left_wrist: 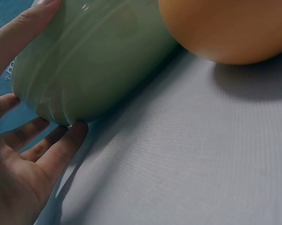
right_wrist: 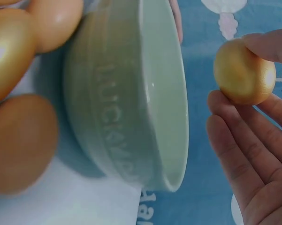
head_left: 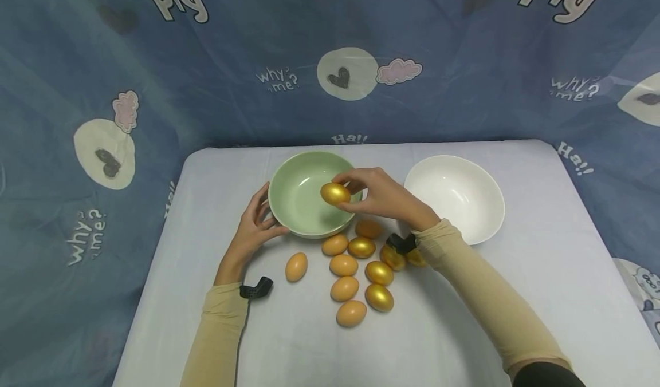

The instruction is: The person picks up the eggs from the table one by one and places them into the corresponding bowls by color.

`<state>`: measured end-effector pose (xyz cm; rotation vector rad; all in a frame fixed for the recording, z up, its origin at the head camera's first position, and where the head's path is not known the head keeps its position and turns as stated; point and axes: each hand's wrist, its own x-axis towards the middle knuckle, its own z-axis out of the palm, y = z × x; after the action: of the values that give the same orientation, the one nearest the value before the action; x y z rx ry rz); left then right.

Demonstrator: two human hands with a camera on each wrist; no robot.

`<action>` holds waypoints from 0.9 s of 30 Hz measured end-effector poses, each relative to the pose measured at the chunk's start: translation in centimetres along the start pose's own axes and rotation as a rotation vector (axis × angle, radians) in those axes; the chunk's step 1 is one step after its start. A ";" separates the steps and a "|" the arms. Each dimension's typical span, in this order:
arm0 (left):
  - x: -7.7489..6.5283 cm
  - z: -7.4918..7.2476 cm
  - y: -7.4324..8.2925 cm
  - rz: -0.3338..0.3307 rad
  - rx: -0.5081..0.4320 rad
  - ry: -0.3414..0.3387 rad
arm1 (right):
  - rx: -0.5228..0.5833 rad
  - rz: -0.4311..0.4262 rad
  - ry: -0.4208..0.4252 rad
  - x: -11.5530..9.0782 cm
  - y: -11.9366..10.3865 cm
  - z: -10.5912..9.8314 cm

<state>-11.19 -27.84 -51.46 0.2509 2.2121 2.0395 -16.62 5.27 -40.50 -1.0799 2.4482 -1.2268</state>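
Observation:
A green bowl [head_left: 304, 204] with raised lettering on its outer wall stands at the back of the table. My left hand [head_left: 256, 225] grips its left side, thumb and fingertips spread around the outer wall, as the left wrist view also shows. Over the bowl's right part my right hand [head_left: 378, 193] pinches a golden egg [right_wrist: 244, 71] between thumb and fingers. Below the bowl lie several brown eggs [head_left: 344, 265] and several golden eggs [head_left: 379, 297] in loose rows, some partly hidden by the right wrist. One brown egg [head_left: 296, 267] lies apart at the left.
To the right stands a white bowl [head_left: 459, 198], its near left edge partly behind the right forearm. The white-covered table [head_left: 289, 347] has its back edge against a blue printed cloth [head_left: 247, 26]. Each wrist carries a small black camera mount [head_left: 256, 288].

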 end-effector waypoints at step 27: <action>-0.1 -0.2 -0.2 0.000 -0.023 -0.024 | 0.002 0.060 -0.038 8.9 1.3 2.4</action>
<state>-11.16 -28.03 -51.63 0.2719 2.1733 2.0501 -22.54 -1.83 -41.74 -1.0121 2.4321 -1.1788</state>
